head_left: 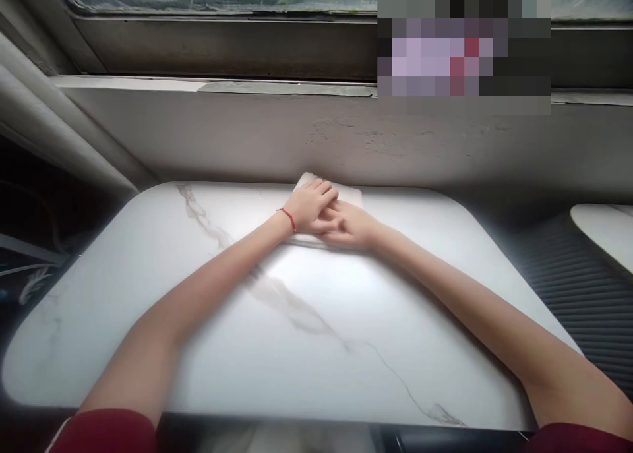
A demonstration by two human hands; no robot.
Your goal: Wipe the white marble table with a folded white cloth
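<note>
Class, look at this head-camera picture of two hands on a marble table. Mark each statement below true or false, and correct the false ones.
1. Both hands rest on a white folded cloth. True.
2. The left hand lies partly over the right hand. True.
3. The red string bracelet is on the right wrist. False: it is on the left wrist.
4. The cloth lies at the near edge of the table, close to the person. False: it lies at the far edge, by the wall below the window.
5. The table top is plain black. False: it is white with grey veins.
</note>
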